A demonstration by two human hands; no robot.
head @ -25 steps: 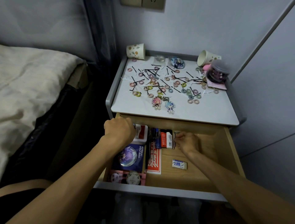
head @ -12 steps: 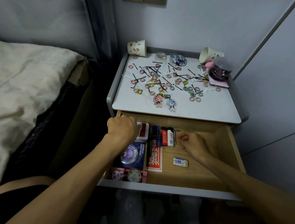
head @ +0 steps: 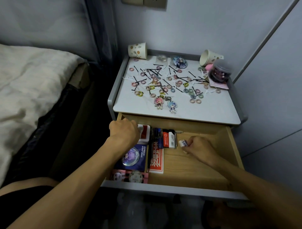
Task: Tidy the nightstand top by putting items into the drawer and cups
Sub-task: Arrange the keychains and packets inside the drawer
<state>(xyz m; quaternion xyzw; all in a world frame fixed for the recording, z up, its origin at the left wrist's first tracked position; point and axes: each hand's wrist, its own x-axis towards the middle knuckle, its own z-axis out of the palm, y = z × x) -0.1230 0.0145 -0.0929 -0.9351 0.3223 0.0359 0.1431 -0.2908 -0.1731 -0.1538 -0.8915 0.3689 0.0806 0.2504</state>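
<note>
"Head view first: what can't you make out?"

"Mostly the left grip (head: pixel 124 130). It is a fist at the back left corner of the open drawer (head: pixel 163 190), knuckles up, covering part of a red-and-white box (head: pixel 144 135). Its fingers curl out of sight, so I cannot tell whether it holds anything."

"And the right grip?"

"The right grip (head: pixel 198 147) is inside the drawer, pinching an eraser (head: pixel 182 143), white with blue print. Only one end pokes out of the fingers, just beside a metal hex key (head: pixel 176 139)."

"Anything cut off or blurred?"

"A wall plate (head: pixel 145 1) is cropped by the top edge. The dark jar (head: pixel 220 72) at the back right is smeared, and I cannot identify the pink thing (head: pixel 208 67) beside it."

"The surface itself?"

"The pale nightstand surface (head: pixel 204 112) is strewn with hair ties (head: pixel 193 101) and black bobby pins (head: pixel 158 64). Two figure keychains (head: pixel 165 104) lie near its front edge. One paper cup (head: pixel 138 50) sits at the back left corner; how it stands is hard to tell. A second cup (head: pixel 210 57) lies on its side at the back right."

"The room?"

"A bed (head: pixel 29 78) with a rumpled pale cover is on the left, and a grey-blue wall (head: pixel 196 24) is behind."
</note>
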